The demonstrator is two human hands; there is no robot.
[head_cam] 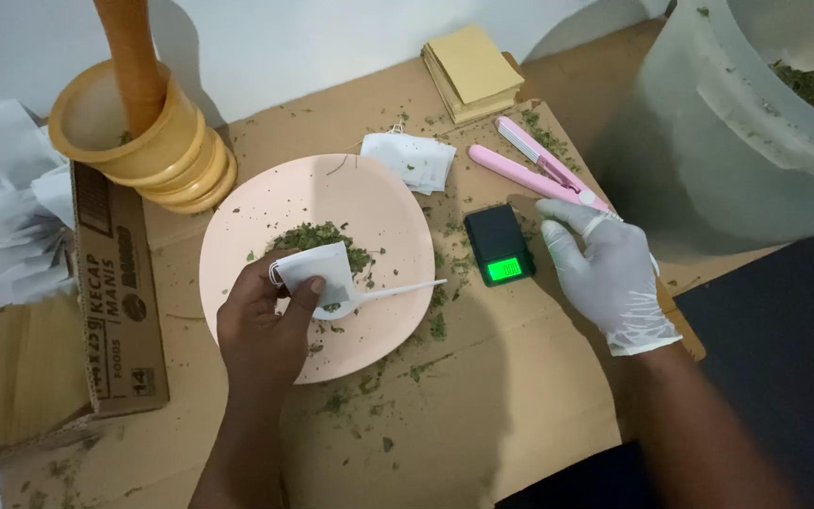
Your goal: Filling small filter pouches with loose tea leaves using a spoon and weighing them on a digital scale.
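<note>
My bare left hand (264, 325) holds a small white paper sachet (315, 267) over a pink plate (388, 217) that carries a heap of crushed green leaves (317, 236). A white plastic spoon (398, 289) lies on the plate beside the sachet. My right hand (610, 273), in a white glove, rests flat on the cardboard, fingers apart, just right of a small black pocket scale (498, 243) with a lit green display. Its fingertips touch the end of a pink heat sealer (539, 170).
A wooden mortar with pestle (148, 132) stands at the back left. An open cardboard box (120, 292) holds white paper. Empty white sachets (412, 158) and a stack of tan envelopes (471, 71) lie behind the plate. A large translucent tub (737, 132) of green leaves stands at right.
</note>
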